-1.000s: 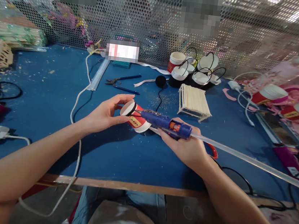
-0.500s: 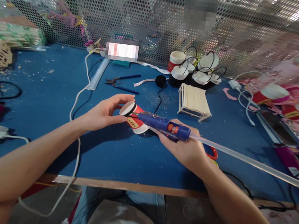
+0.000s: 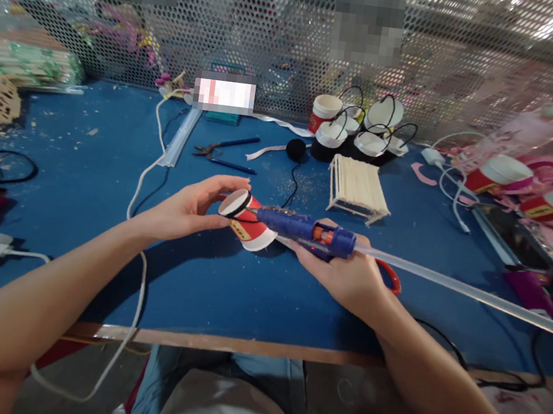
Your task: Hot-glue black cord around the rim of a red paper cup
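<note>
Tilted above the blue table, a red paper cup [image 3: 253, 230] with a yellow label and a black band near its rim is held by my left hand [image 3: 190, 206], thumb and fingers closed around the rim end. My right hand [image 3: 343, 276] grips a blue hot glue gun [image 3: 299, 228], whose nozzle points left and meets the cup near the black band. Out of the gun's back runs a long clear glue stick [image 3: 452, 290] to the right. Something with red handles [image 3: 392, 275] shows partly behind my right hand.
Several white cups with black loops [image 3: 333, 135] stand at the back by the perforated metal screen [image 3: 277, 39]. Nearby are a small wooden-stick stand [image 3: 360, 184], a black yarn ball [image 3: 296, 149] and pliers [image 3: 227, 154]. A white cable [image 3: 133, 203] crosses the left side. More red cups [image 3: 500, 172] lie right.
The cup and glue gun have shifted very slightly, the nozzle staying at the black band. Part of another arm has come into view at the far right edge.
</note>
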Demonstrator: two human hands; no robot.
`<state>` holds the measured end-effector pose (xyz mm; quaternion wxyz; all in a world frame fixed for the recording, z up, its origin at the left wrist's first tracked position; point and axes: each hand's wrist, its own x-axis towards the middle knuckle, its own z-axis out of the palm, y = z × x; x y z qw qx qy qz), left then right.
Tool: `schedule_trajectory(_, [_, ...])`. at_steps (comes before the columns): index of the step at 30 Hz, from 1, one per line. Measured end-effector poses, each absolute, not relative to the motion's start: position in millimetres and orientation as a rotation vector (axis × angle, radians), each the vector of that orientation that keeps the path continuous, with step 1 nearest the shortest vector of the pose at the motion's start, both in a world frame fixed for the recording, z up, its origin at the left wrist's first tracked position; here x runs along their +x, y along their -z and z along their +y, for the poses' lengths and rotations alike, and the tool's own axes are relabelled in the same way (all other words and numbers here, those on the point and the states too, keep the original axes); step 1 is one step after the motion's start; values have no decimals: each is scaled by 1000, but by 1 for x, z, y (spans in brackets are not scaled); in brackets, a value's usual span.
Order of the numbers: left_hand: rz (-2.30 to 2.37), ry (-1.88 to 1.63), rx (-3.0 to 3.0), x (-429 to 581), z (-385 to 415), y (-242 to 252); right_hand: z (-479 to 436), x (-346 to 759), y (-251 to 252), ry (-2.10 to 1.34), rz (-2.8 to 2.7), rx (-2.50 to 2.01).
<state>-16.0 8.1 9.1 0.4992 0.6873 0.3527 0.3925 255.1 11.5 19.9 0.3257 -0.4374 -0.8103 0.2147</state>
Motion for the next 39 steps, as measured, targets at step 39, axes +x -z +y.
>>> schedule_trajectory(39, [945, -987, 1620, -14, 8, -8, -4, 250, -32, -494, -2254, -1061])
